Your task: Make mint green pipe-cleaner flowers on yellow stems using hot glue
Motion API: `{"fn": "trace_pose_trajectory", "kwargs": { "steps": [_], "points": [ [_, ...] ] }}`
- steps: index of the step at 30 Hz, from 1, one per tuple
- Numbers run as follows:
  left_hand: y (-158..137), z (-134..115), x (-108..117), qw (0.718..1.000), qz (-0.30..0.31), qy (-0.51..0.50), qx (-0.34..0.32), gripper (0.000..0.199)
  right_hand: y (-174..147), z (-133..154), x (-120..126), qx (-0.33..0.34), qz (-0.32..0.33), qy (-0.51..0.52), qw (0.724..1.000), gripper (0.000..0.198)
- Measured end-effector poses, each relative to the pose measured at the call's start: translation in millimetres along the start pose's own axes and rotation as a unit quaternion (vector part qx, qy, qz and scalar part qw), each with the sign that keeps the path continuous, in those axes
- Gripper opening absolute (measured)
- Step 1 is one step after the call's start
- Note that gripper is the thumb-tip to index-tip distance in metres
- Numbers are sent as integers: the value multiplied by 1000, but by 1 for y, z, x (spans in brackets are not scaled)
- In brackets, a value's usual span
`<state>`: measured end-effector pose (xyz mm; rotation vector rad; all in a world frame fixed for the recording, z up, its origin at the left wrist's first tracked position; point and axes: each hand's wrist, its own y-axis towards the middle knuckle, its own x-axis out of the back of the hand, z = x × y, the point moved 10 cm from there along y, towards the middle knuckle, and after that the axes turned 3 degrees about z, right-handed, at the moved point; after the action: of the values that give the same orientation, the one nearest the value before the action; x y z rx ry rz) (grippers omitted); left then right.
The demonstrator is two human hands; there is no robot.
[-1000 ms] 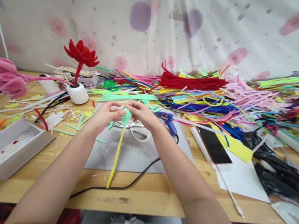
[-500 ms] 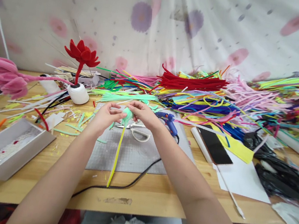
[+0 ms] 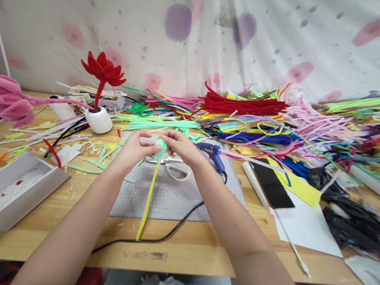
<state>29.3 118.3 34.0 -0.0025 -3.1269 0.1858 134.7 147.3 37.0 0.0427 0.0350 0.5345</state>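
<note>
Green tuft gripped by both hands above the mat's back edge

Mint-green fuzzy piece (image 3: 161, 149) held up near the back edge of the grey mat (image 3: 172, 203), left of that edge's middle. Left hand (image 3: 138, 148): thumb and forefinger pinch its left side. Right hand (image 3: 179, 145): fingers bent close together, tips on its upper right; right thumb partly hidden, exact hold hard to tell. Yellow stem (image 3: 148, 199) hangs from the piece, lower end past the mat's front edge, beside or on a black cord (image 3: 159, 240); contact unclear.

Scissors (image 3: 171, 160) lie on the mat just below the hands, partly covered. Blue glue gun (image 3: 213, 153) toward the mat's back right corner. Table (image 3: 200, 256): pale box (image 3: 23, 202) at the front left corner; red flower (image 3: 103, 69) in a white pot (image 3: 98, 121) near the back edge, left; phone (image 3: 272, 185) beyond the mat's right edge.
</note>
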Motion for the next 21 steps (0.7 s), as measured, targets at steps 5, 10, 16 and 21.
{"fn": "trace_pose_trajectory", "kwargs": {
  "steps": [5, 10, 16, 21],
  "points": [
    [-9, 2, 13, 997, -61, -28, -48, 52, -1, -5, 6, -5, -17, 30, 999, 19],
    [-35, 6, 15, 979, -124, 76, -141, 32, 1, -15, 15, -17, -43, 32, 998, 18],
    [-42, 18, -2, 977, -112, 142, -109, 26, 0, -16, 17, -5, -61, 21, 998, 20],
    [-37, 21, -1, 975, -143, 135, -104, 24, 0, -16, 17, 5, -64, 21, 998, 20]
  ]
}}
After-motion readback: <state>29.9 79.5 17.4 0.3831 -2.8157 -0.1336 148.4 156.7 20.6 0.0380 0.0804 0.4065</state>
